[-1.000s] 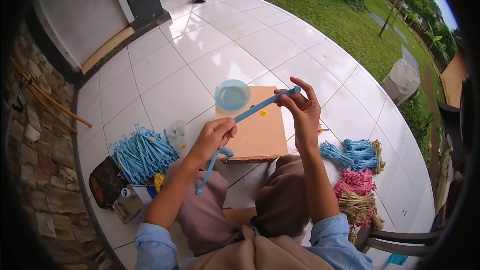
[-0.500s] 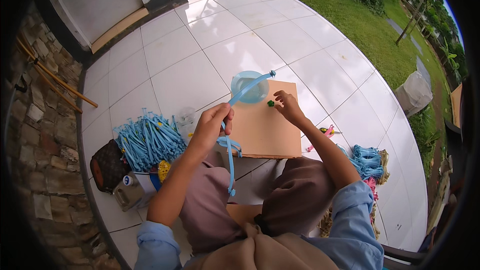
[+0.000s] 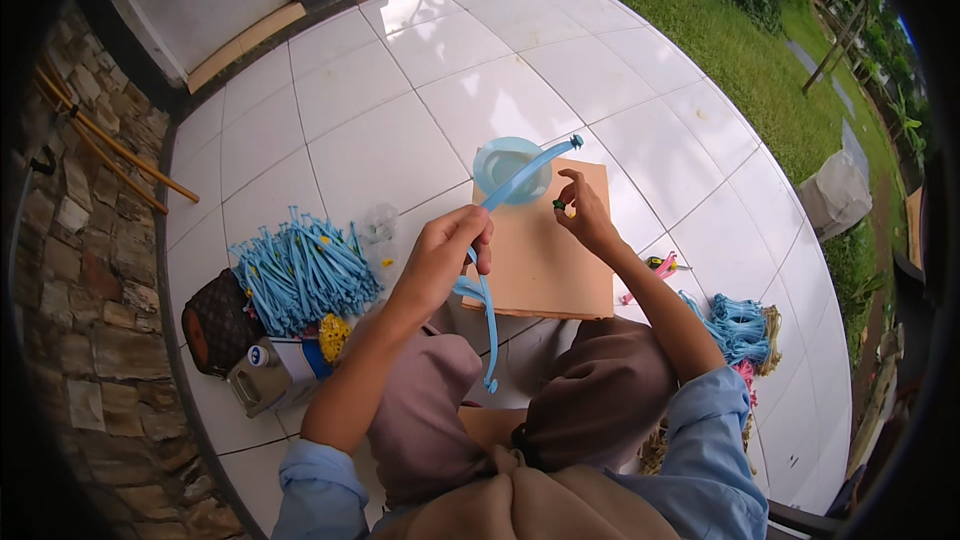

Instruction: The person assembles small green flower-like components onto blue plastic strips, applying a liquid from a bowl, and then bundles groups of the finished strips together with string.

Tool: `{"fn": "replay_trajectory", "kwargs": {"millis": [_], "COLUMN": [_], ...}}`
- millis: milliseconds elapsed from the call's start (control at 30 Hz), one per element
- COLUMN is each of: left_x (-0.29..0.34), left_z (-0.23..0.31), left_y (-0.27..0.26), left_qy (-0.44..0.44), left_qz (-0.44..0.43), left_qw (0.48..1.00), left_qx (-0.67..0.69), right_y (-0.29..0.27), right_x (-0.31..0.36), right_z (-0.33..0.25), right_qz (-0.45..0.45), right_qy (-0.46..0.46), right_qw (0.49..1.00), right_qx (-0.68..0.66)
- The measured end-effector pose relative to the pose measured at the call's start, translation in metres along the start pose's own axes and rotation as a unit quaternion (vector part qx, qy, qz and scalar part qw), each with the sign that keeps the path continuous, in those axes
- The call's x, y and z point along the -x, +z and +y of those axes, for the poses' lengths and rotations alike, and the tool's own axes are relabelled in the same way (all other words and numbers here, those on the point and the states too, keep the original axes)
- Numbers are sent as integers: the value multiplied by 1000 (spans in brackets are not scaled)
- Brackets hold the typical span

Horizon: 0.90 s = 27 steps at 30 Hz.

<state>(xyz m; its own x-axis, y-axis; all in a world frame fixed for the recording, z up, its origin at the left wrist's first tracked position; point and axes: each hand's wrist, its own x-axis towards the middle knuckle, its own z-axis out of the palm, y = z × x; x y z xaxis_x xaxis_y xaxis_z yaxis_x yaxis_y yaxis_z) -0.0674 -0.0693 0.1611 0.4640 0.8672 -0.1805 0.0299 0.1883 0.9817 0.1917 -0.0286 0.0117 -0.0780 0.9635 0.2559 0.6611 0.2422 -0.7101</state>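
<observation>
The left hand (image 3: 450,245) holds some blue strips (image 3: 533,173) tight. One long end pokes up in front of the round blue bowl (image 3: 488,156), and other bits hang below the hand. The right hand (image 3: 590,217) pinches a small green thing (image 3: 559,205) with its fingertips, above the brown board (image 3: 540,275). A big pile of blue strips (image 3: 305,280) lies on the white floor (image 3: 370,145), to the left.
</observation>
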Motion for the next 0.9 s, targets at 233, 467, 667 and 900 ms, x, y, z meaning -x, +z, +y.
{"fn": "replay_trajectory", "kwargs": {"millis": [233,467,667,900], "left_x": [1,1,3,0], "left_z": [6,1,6,2], "left_y": [16,35,39,35], "left_qy": [67,30,5,-21], "left_qz": [73,39,20,-22], "left_qw": [994,998,1000,998], "left_qx": [45,34,11,53], "right_y": [-69,-67,-66,-65], "right_x": [21,53,54,51], "right_z": [-130,-180,-181,-173], "right_qz": [125,128,123,157], "right_qy": [-92,-188,-223,-345], "right_qw": [986,973,967,916], "right_qx": [-52,-34,30,131]}}
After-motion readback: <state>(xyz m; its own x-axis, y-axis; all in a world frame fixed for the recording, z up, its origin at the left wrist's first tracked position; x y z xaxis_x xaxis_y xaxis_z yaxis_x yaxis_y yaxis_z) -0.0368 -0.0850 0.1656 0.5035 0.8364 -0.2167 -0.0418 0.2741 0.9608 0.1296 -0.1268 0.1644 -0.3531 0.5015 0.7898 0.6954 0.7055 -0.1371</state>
